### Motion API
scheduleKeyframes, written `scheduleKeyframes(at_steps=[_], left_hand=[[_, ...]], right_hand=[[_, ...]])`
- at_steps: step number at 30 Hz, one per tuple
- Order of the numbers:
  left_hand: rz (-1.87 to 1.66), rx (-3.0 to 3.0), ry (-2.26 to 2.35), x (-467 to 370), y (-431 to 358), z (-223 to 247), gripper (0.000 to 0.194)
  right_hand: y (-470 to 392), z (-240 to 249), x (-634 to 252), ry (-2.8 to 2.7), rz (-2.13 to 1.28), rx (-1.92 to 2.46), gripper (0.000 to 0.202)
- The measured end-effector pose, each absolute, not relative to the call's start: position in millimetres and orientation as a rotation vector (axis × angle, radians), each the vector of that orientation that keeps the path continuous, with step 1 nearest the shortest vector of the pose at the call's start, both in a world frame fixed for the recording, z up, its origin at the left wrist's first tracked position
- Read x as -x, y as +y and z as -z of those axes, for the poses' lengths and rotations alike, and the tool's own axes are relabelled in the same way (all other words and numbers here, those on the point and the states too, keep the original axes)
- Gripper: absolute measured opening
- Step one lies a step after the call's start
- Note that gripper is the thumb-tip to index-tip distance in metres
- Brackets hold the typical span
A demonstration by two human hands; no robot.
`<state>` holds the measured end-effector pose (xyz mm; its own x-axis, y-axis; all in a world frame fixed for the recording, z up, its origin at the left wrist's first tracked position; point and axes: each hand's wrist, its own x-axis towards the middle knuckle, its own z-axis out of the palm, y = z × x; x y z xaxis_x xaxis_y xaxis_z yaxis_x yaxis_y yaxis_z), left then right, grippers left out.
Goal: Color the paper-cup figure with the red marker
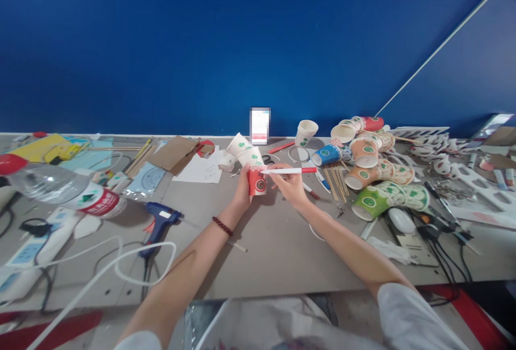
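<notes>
My left hand [242, 193] is wrapped round a red paper cup [257, 182] with a white lacy pattern and a round dark emblem, held above the table. In my right hand [292, 186] is a white marker pen [297, 170], lying almost level, its red end to the right. The marker's left end is at the cup's upper right side; I cannot tell whether it touches. Just behind the red cup lie white paper cups [238, 144] with green marks, partly hidden by it.
At left are a water bottle [60, 186], a blue glue gun [159, 223] and a power strip [44, 237]. Stacked coloured cups [373, 199] and wooden sticks [335, 183] lie at right. A phone [260, 125] leans against the blue wall; another white cup [306, 133] stands nearby.
</notes>
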<state>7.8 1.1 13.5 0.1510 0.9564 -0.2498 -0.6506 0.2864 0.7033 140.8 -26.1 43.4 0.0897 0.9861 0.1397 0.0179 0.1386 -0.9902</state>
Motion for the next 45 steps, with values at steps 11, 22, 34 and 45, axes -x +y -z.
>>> scheduleKeyframes(at_steps=[11, 22, 34, 45], left_hand=[[-1.208, -0.488, 0.737, -8.0, 1.4, -16.0, 0.05], [-1.209, -0.525, 0.742, -7.7, 1.9, -13.9, 0.054], [-1.23, -0.483, 0.709, -6.6, 3.8, -13.7, 0.055], [-1.249, -0.393, 0.755, -1.5, 3.6, -21.9, 0.049]], right_hand=[[-25.9, -43.2, -138.8, -1.227, -1.043, 1.162, 0.015], [-24.5, -42.1, -140.3, -1.21, -1.04, 1.171, 0.018], [-23.1, -43.2, -139.2, -1.133, -1.099, 1.115, 0.028], [-24.8, -42.4, -134.6, -1.09, -1.19, 1.08, 0.035]])
